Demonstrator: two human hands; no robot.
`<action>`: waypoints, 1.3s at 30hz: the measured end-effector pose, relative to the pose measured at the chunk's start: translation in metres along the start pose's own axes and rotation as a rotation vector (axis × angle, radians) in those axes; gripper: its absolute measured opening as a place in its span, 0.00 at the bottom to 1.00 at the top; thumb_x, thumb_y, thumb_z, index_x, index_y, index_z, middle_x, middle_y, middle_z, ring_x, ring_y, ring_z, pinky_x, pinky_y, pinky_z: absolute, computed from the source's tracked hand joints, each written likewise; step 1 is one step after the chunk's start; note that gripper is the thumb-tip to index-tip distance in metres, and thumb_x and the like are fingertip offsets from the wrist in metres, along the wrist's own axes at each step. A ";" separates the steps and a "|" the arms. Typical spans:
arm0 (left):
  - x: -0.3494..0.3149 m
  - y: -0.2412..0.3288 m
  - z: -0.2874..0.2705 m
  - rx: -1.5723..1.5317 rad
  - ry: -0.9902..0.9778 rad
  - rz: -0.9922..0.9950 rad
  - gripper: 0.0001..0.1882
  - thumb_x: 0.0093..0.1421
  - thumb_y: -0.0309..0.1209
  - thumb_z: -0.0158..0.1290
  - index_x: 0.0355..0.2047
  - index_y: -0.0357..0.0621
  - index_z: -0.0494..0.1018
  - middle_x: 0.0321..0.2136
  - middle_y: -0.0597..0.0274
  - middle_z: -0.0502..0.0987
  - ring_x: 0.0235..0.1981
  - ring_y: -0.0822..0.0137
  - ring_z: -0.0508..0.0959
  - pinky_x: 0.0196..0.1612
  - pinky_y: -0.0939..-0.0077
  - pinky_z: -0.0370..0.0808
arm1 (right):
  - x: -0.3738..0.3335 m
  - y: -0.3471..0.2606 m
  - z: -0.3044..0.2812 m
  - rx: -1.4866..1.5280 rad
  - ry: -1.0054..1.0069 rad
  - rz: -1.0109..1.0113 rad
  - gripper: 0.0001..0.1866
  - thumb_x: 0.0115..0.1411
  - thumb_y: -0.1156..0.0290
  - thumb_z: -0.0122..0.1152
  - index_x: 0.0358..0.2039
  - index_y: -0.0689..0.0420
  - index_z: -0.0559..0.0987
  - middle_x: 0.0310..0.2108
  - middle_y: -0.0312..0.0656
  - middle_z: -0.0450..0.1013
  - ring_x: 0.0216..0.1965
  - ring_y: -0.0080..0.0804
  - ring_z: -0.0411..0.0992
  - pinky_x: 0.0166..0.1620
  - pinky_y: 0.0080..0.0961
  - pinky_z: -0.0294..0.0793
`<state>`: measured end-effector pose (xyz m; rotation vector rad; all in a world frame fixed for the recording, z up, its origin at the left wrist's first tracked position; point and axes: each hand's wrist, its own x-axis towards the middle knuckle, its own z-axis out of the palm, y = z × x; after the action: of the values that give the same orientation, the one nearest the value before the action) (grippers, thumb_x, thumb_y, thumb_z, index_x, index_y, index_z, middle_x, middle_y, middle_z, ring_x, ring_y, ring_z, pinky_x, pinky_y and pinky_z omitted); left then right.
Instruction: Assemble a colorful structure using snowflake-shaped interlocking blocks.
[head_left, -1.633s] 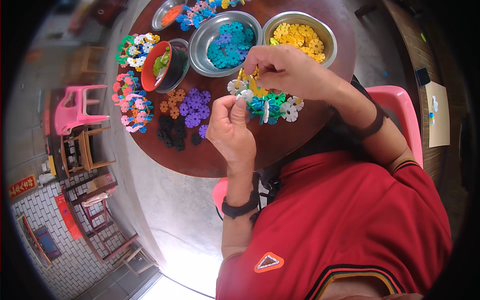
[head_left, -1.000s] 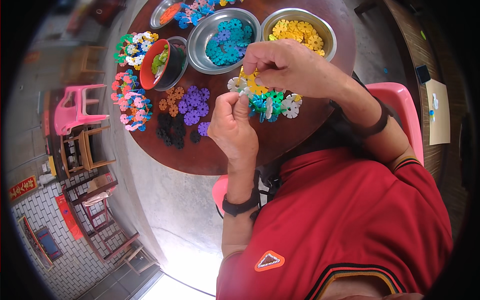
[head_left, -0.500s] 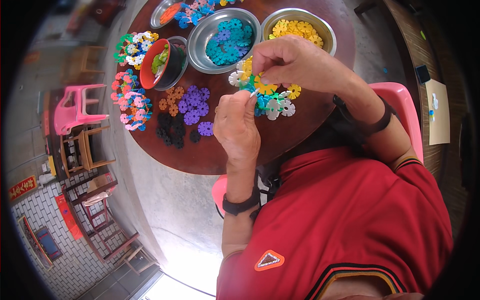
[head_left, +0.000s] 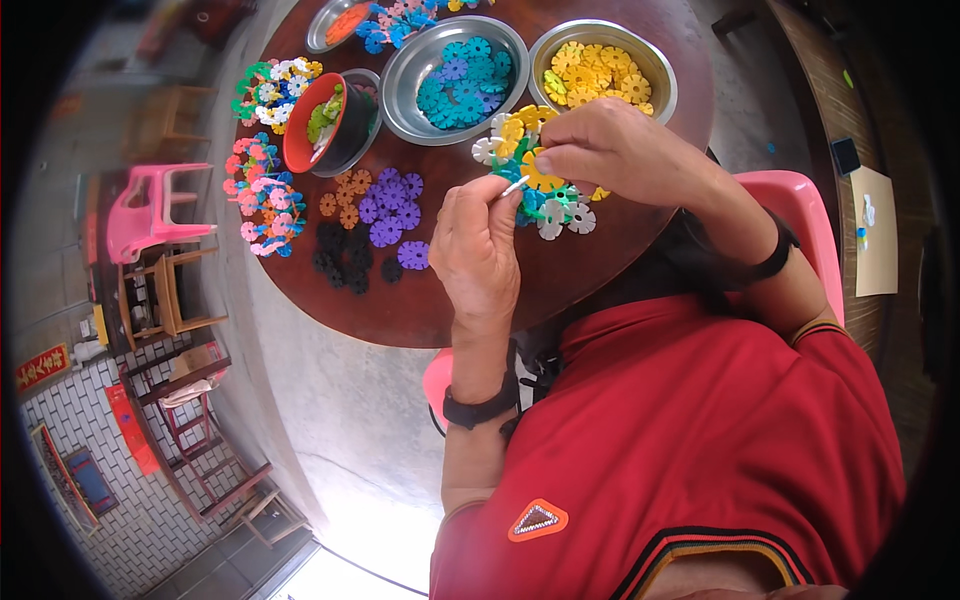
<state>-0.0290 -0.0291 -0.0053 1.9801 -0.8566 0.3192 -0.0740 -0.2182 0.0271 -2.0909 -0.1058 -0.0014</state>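
Observation:
Between thumb and fingers, my left hand [head_left: 476, 240] pinches a white snowflake disc [head_left: 517, 186], seen edge-on. My right hand [head_left: 620, 150] grips a yellow snowflake disc [head_left: 543, 172] right beside it; whether the two discs touch, I cannot tell. Just beyond and below my fingers is a cluster of interlocked discs [head_left: 551, 216] in white, green, teal and yellow, partly hidden by my right hand. Loose purple discs [head_left: 390, 208], orange discs [head_left: 346, 198] and black discs [head_left: 343, 258] lie on the table left of my left hand.
On the round brown table [head_left: 400, 318] stand a metal bowl of teal discs [head_left: 398, 108], a metal bowl of yellow discs [head_left: 665, 85] and a red-and-black bowl [head_left: 297, 140]. Joined disc chains [head_left: 265, 195] line the left edge. A pink chair [head_left: 800, 215] is at right.
My right hand has shifted slightly down and right, with the yellow disc coming lower. The white disc in my left hand now shows more. The view has tilted a little.

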 end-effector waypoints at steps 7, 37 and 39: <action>0.000 -0.005 -0.001 0.166 -0.038 0.207 0.05 0.55 0.25 0.57 0.30 0.40 0.71 0.24 0.58 0.73 0.25 0.58 0.73 0.27 0.72 0.70 | -0.003 -0.005 0.003 -0.166 0.059 -0.155 0.13 0.60 0.66 0.52 0.25 0.64 0.71 0.15 0.47 0.68 0.19 0.39 0.71 0.26 0.32 0.68; -0.002 -0.006 0.007 0.110 0.010 0.223 0.04 0.58 0.26 0.55 0.31 0.39 0.71 0.24 0.57 0.73 0.24 0.59 0.72 0.28 0.72 0.69 | -0.002 -0.003 0.007 -0.053 0.026 -0.164 0.13 0.63 0.68 0.50 0.26 0.64 0.71 0.14 0.43 0.66 0.16 0.34 0.68 0.24 0.29 0.65; -0.003 -0.006 0.007 0.098 0.035 0.199 0.04 0.58 0.26 0.54 0.31 0.39 0.71 0.24 0.59 0.73 0.24 0.61 0.72 0.28 0.73 0.69 | 0.002 -0.005 0.005 -0.043 0.020 -0.140 0.13 0.63 0.68 0.50 0.26 0.64 0.71 0.14 0.43 0.66 0.16 0.32 0.67 0.23 0.29 0.64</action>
<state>-0.0283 -0.0315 -0.0143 1.9762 -1.0354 0.5184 -0.0721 -0.2112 0.0286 -2.1217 -0.2413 -0.1097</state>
